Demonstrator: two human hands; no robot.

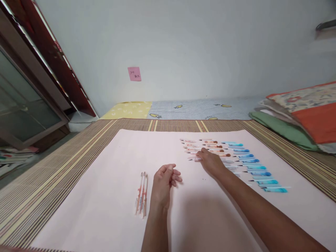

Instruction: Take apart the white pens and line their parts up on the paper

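Note:
My right hand (210,161) reaches over the white sheet, its fingers closed on a slim pen (193,159) at the near end of a row. Just beyond those fingers lie pale pink pens (188,145) and brown-ended pens (213,146), partly covered by my hand. My left hand (165,178) hovers above the middle of the sheet, empty, with loosely curled fingers apart. To its left, several slim pens (141,196) with orange-pink markings lie together in a bundle. Blue-ended pens (258,167) form a slanting column right of my right hand.
The large white sheet (105,196) lies on a striped mat (86,140). Folded cloths (309,115) are piled at the right edge. Patterned fabric (194,108) runs along the wall, where a pink note (134,74) is stuck. A glass-paned cabinet (23,101) stands left.

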